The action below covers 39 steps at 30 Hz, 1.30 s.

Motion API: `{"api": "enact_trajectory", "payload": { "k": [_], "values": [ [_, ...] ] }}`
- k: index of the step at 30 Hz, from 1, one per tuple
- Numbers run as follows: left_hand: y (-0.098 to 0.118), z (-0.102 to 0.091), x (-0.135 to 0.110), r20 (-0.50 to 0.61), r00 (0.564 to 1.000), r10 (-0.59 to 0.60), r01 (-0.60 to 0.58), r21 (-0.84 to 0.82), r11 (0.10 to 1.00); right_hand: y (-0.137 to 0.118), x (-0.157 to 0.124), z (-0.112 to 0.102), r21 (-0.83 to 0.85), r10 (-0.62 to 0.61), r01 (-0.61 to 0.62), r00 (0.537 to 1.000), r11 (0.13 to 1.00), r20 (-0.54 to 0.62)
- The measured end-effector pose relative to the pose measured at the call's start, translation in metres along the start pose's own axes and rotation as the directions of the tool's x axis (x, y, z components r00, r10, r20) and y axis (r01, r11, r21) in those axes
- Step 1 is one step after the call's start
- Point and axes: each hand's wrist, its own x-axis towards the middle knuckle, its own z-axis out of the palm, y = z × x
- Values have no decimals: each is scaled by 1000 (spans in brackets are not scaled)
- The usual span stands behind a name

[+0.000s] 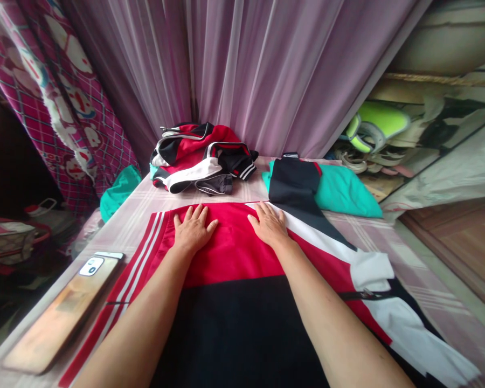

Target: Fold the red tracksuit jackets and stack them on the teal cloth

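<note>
A red, black and white zip-up track jacket (234, 248) lies spread over the table, its red hem with white stripes on the left. On the red part near its far edge, my left hand (192, 227) rests palm down, fingers spread. My right hand (269, 222) also lies flat there, close to the white strip, fingers apart. Neither hand grips the cloth. A dark sleeve (294, 183) stretches away past my right hand, over a teal cloth (343, 188). The zip (366, 294) shows at the right, beside rumpled white fabric.
Beyond the jacket sits a crumpled heap of red, black and white clothing (202, 159). A phone (64, 315) lies by the left edge of the checked tablecloth (125, 218). Purple curtains (258, 75) hang behind. Shoes (353, 161) and a lime-green item (382, 126) are at the right.
</note>
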Motion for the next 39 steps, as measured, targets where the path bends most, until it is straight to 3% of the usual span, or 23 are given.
{"api": "enact_trajectory", "payload": {
  "k": [4, 9, 13, 17, 20, 24, 34, 39],
  "values": [
    [1, -1, 0, 13, 1000, 2, -2, 8, 1000, 3, -22, 1, -8, -48, 48, 998, 999, -26],
    [3, -5, -1, 34, 999, -13, 12, 9, 1000, 12, -28, 4, -30, 19, -18, 999, 999, 29],
    [2, -4, 0, 24, 1000, -7, 6, 16, 1000, 9, -27, -3, -6, 41, -41, 999, 999, 32],
    [1, -3, 1, 11, 1000, 2, -2, 23, 1000, 7, -44, -12, 10, 1, -1, 999, 1000, 32],
    [2, -4, 1, 20, 1000, -3, 3, 27, 1000, 19, -65, -10, -17, 9, -9, 1000, 1000, 4],
    [3, -6, 2, 28, 999, -15, 14, 31, 999, 44, -82, -1, -40, 103, -105, 993, 994, -49],
    [5, -6, -2, -22, 1000, -8, 8, 34, 999, 46, -79, 4, -22, 136, -140, 984, 990, -112],
    [-3, -19, -24, -36, 999, -23, 25, 54, 998, 43, -77, -2, 11, 140, -139, 987, 990, -76]
  ]
}}
